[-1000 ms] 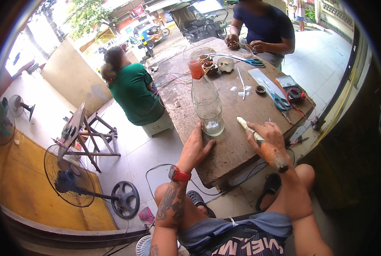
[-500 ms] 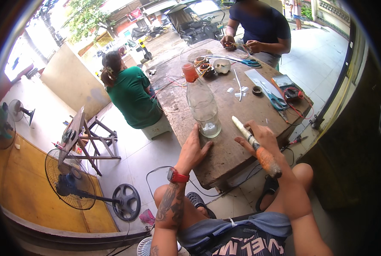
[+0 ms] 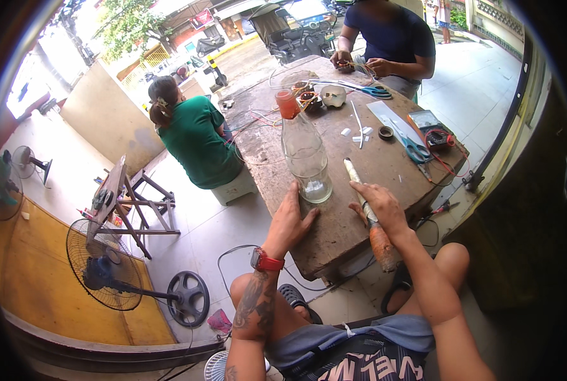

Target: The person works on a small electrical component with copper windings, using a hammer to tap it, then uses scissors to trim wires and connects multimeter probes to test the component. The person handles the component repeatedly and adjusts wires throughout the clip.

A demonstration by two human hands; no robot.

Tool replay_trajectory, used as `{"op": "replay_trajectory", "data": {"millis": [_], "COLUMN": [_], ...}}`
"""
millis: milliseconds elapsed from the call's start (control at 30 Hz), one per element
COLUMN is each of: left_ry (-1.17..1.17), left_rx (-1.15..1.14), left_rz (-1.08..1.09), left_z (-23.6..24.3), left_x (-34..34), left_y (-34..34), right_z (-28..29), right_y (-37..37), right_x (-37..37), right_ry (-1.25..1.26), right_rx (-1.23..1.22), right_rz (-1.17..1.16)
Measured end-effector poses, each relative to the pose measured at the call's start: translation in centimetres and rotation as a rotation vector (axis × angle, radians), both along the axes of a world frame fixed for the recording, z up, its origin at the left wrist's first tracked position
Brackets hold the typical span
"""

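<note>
A clear glass bottle point(image 3: 306, 152) with a red-orange top stands upright on the worn wooden table point(image 3: 321, 235). My left hand point(image 3: 290, 219) lies at the table's near edge beside the bottle's base, fingers stretched out. To the bottle's right, my right hand point(image 3: 382, 206) grips a long stick point(image 3: 380, 242) wrapped in whitish material at the far end, with dark bands and a rough orange lower part. Its thumb sticks out leftward and the far tip points away from me.
Wired coils point(image 3: 307, 98), scissors point(image 3: 417, 152), tape point(image 3: 386, 132) and a multimeter point(image 3: 433, 127) lie farther along the table. A person in green point(image 3: 191, 143) sits at left, another in navy point(image 3: 391, 41) handles wires opposite. Left are fans point(image 3: 106, 267) and a folding table point(image 3: 128, 197).
My right hand has swung the stick: its far tip moved away and slightly left, its near end down and left. My left hand stays beside the bottle.
</note>
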State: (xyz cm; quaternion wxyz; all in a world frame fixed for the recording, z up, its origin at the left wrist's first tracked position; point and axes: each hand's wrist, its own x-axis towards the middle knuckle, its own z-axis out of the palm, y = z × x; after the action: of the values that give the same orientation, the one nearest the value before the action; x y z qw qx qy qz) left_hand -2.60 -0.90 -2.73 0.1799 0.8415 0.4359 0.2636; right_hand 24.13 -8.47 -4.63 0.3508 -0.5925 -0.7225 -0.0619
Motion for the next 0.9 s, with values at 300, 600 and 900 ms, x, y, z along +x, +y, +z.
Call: {"op": "replay_trajectory", "data": {"millis": [300, 600, 900], "left_ry": [0.005, 0.012, 0.019], "left_rx": [0.003, 0.033, 0.019], "left_rz": [0.014, 0.013, 0.012], "left_z": [0.54, 0.03, 0.34], "left_x": [0.27, 0.04, 0.07], "left_y": [-0.41, -0.16, -0.11], "right_z": [0.01, 0.18, 0.25], "right_y": [0.05, 0.01, -0.04], "right_x": [-0.32, -0.34, -0.34], "right_ry": [-0.022, 0.026, 0.015], "right_rx": [0.045, 0.062, 0.056], "right_rz": [0.014, 0.032, 0.028]}}
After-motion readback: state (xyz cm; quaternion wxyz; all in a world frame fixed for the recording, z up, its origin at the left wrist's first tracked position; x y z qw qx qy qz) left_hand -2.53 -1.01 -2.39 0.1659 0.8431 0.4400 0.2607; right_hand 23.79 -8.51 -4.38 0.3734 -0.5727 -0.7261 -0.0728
